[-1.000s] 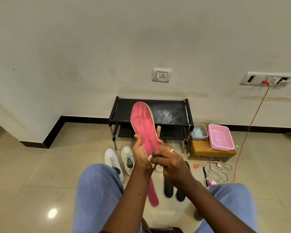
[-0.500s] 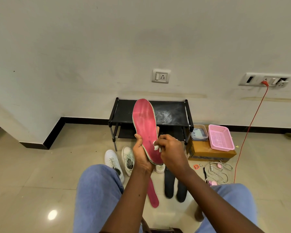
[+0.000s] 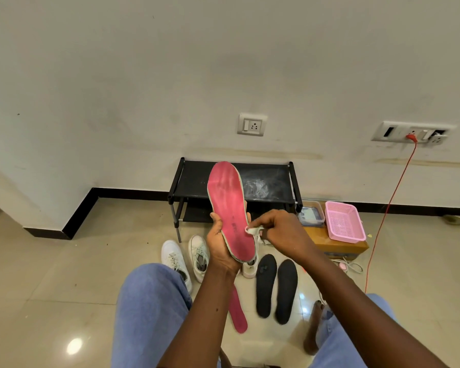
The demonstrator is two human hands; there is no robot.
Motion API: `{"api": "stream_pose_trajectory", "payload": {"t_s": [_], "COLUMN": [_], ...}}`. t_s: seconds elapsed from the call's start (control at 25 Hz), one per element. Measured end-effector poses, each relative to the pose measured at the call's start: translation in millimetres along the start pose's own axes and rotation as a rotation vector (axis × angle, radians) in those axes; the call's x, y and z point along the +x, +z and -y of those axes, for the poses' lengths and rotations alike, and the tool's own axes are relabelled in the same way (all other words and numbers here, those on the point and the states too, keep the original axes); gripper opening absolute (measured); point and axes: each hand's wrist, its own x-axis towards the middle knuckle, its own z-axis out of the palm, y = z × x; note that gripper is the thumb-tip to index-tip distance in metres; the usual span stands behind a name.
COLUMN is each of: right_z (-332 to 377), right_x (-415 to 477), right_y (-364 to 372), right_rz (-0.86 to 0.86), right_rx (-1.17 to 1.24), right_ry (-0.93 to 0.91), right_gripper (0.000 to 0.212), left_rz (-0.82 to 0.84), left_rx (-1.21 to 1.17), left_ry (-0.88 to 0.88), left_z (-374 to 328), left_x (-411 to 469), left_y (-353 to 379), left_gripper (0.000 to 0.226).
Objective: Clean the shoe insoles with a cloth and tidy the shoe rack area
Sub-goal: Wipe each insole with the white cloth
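My left hand (image 3: 221, 248) grips the heel end of a pink insole (image 3: 227, 203), held upright with its toe pointing at the wall. My right hand (image 3: 282, 232) pinches a small white cloth (image 3: 252, 231) against the insole's right edge, near the heel. A second pink insole (image 3: 238, 312) lies on the floor, partly hidden by my left forearm. Two black insoles (image 3: 275, 285) lie side by side on the floor to its right. Behind them the black shoe rack (image 3: 266, 181) stands against the wall, dusty on top.
A pair of white sneakers (image 3: 186, 256) sits left of the rack's front. To the right are a cardboard box (image 3: 335, 247), a pink basket (image 3: 343, 221), a clear lidded container (image 3: 311, 213) and white cables (image 3: 352, 266). An orange cord (image 3: 388, 208) hangs from the wall socket.
My right hand with the cloth has moved up and to the right, from the insole's heel to its right edge. The two black insoles are now uncovered.
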Motion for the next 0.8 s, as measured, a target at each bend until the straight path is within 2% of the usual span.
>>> {"api": "stream_pose_trajectory", "payload": {"t_s": [0.16,0.32,0.44,0.52,0.6,0.64,0.72,0.8], "right_z": [9,8,7,8,11,14,24,34], "right_x": [7,7,-2,-10,-14,-15,-14,-14], "right_y": [8,11,16,17,13,12,11,19], "right_rz": [0.154,0.216,0.289,0.286,0.174,0.089,-0.026,-0.042], "right_rx": [0.522,0.718,0.783,0.721,0.557,0.445,0.205,0.002], "right_ry": [0.255,0.342,0.418,0.408,0.351,0.311,0.186,0.03], "right_gripper": [0.045,0.043,0.041,0.036,0.028,0.024,0.021,0.024], "left_rz": [0.01,0.091,0.17,0.171,0.166,0.15,0.116,0.096], "left_rx": [0.098,0.048,-0.042,-0.013,0.021,0.032,0.047,0.053], "left_ry": [-0.041,-0.039,-0.06,-0.08,-0.117,-0.126,-0.111,-0.063], "left_z": [1,-6,-13,-15,-14,-13,-10,-7], "left_x": [-5,-5,-1,2,3,0,-2,-4], "left_y": [3,-4,-5,-5,-4,0,4,6], "left_gripper": [0.062,0.068,0.087,0.099,0.104,0.095,0.063,0.049]}}
